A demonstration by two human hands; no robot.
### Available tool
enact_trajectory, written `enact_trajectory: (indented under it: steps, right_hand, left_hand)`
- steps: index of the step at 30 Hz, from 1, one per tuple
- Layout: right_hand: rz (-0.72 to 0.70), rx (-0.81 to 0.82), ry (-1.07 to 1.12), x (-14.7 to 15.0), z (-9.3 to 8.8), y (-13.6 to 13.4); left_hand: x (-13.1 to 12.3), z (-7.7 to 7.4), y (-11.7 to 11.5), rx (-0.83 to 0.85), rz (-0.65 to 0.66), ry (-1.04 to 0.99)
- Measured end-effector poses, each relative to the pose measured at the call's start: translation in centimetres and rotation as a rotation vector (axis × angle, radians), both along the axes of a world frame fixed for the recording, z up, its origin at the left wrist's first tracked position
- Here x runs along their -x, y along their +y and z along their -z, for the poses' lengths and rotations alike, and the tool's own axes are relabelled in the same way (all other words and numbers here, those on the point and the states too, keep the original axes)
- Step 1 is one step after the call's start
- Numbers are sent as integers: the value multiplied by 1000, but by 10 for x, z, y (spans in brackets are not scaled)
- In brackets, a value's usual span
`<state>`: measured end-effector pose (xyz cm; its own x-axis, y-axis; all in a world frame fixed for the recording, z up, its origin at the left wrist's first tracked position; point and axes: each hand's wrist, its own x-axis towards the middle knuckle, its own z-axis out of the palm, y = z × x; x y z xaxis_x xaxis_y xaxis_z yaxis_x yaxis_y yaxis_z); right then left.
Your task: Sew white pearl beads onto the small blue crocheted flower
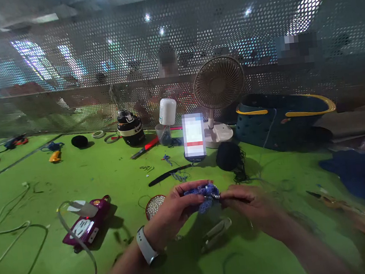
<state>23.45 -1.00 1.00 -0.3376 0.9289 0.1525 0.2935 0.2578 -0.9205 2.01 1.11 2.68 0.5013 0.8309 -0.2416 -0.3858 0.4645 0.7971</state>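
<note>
My left hand (173,207), with a pale watch on its wrist, is closed round a small blue crochet piece (203,192). Shiny beads show along the right edge of the piece. My right hand (253,203) pinches at that same edge; whatever is between its fingertips is too small to make out. Just left of my left hand is a red-rimmed dish of white pearl beads (154,205), partly covered by the hand. A pale, narrow tool like thread snips (216,233) lies on the green table below my hands.
Beyond my hands stand a lit phone (194,136), a fan (219,84) and a black yarn ball (228,156). A dark basket (265,124) is at the back right, scissors (341,208) at the right. A purple power strip (90,221) with cables lies left.
</note>
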Motion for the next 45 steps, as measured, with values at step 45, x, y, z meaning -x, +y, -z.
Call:
enact_trajectory:
  steps: [45]
  right_hand:
    - [253,78,10,24,-7,-13]
  left_hand:
    - [-4,-1,-6,-4,-107,53]
